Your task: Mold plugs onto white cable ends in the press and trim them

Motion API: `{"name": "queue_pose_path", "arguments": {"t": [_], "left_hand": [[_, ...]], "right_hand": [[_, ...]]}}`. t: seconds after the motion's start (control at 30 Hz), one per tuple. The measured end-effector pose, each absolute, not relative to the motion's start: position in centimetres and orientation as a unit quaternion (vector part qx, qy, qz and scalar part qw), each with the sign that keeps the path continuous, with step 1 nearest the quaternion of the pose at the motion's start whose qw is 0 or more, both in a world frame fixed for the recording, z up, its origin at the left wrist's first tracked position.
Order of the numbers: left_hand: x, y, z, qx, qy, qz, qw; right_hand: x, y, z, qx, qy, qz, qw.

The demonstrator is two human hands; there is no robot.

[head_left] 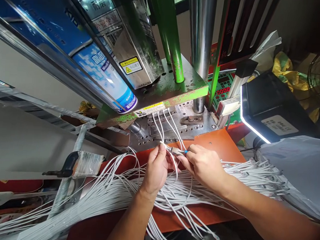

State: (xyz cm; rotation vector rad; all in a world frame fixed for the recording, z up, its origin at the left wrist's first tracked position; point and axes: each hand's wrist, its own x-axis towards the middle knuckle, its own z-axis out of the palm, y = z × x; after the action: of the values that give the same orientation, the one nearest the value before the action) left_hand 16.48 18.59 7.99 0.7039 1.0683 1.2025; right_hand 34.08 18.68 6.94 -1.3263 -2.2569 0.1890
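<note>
My left hand (155, 171) is closed, pinching a white cable (176, 167) near its end, just in front of the machine bed. My right hand (205, 167) grips a small pair of cutting pliers (176, 151); a bit of blue handle shows at the fingers. The pliers' jaws meet the cable end at my left fingertips, and the exact bite is hidden. Behind my hands, several white cables (160, 125) run out from the metal mould (170, 129) under the press plate. Below them lies a thick bundle of white cables (111, 194) on an orange-red table (213, 145).
A green press plate (188, 87) overhangs the mould, with steel columns (201, 47) around it. A blue spray can (106, 71) stands at the upper left. On the right are a lit lamp (277, 107) and a control panel (221, 89). A clamp (68, 165) sits at left.
</note>
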Motion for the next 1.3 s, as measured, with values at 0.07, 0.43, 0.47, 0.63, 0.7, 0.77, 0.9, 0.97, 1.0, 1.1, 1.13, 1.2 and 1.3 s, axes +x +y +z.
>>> {"name": "queue_pose_path", "arguments": {"t": [0.07,0.43,0.47,0.63,0.7,0.77,0.9,0.97,1.0,1.1,1.13,1.2,1.3], "left_hand": [[16.6,18.5,8.1,0.298,0.465,0.519,0.652],[16.9,18.0,8.0,0.304,0.492,0.543,0.609],[17.1,18.0,7.8,0.312,0.494,0.558,0.589],[17.7,18.0,6.4,0.319,0.501,0.61,0.525],[17.8,18.0,5.9,0.329,0.516,0.62,0.49],[17.8,18.1,5.4,0.353,0.527,0.632,0.445],[17.8,18.2,4.8,0.392,0.534,0.644,0.383],[17.8,18.3,4.8,0.393,0.539,0.644,0.375],[17.8,18.3,4.8,0.391,0.539,0.645,0.374],[18.0,18.4,5.1,0.387,0.535,0.651,0.374],[18.1,18.4,5.3,0.387,0.534,0.652,0.375],[18.3,18.3,5.7,0.379,0.532,0.643,0.399],[18.5,18.3,6.8,0.332,0.521,0.609,0.498]], "right_hand": [[34.0,18.6,6.9,-0.49,-0.833,0.047,0.253],[33.9,18.7,6.9,-0.49,-0.815,0.195,0.241],[33.7,18.6,6.8,-0.494,-0.81,0.198,0.245],[32.3,17.6,6.4,-0.511,-0.807,0.127,0.268],[32.0,17.4,6.3,-0.511,-0.806,0.123,0.27],[31.9,17.4,6.3,-0.515,-0.806,0.123,0.265],[31.8,17.4,6.5,-0.528,-0.802,0.108,0.257],[31.7,17.4,6.5,-0.529,-0.802,0.101,0.26],[31.6,17.3,6.5,-0.528,-0.802,0.097,0.261],[31.5,17.2,6.4,-0.524,-0.805,0.082,0.266],[31.5,17.1,6.4,-0.523,-0.805,0.074,0.27],[31.6,17.1,6.3,-0.522,-0.805,0.056,0.277],[32.0,17.3,6.2,-0.52,-0.805,0.053,0.281]]}}
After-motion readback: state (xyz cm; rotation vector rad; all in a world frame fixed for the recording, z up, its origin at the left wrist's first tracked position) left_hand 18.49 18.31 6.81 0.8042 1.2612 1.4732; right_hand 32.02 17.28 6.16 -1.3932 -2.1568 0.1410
